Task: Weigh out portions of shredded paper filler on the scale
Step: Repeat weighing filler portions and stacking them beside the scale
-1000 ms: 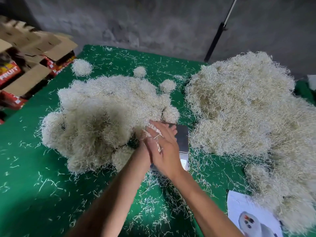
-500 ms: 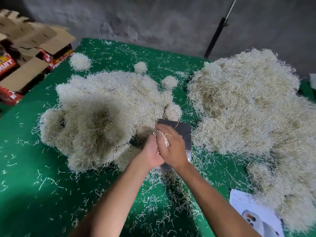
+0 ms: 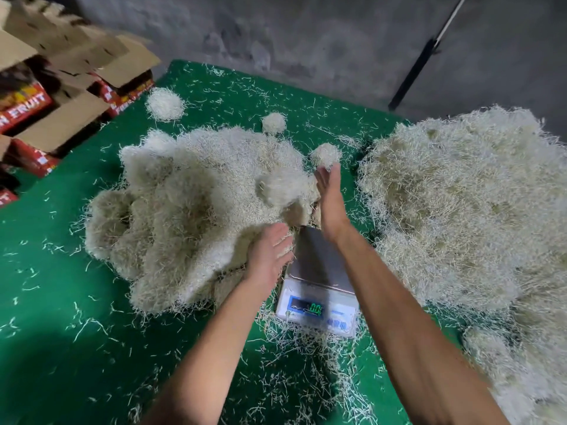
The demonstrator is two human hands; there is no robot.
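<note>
Left hand (image 3: pixel 270 256): palm down, fingers straight, pressing the left heap of pale shredded paper filler (image 3: pixel 190 210), holding nothing.
Right hand (image 3: pixel 329 204): flat, on edge, fingers toward twelve o'clock, holding nothing.
Small white digital scale (image 3: pixel 319 289): steel plate bare.

The red side of a cardboard box (image 3: pixel 23 110) at the left edge carries white capitals reading "FRUIT" (letters before it are cut off or blurred). The scale (image 3: pixel 317 308) has a small display showing green digits, seemingly "00", though blur leaves the exact reading uncertain. Print on the neighbouring red boxes is unreadable.
</note>
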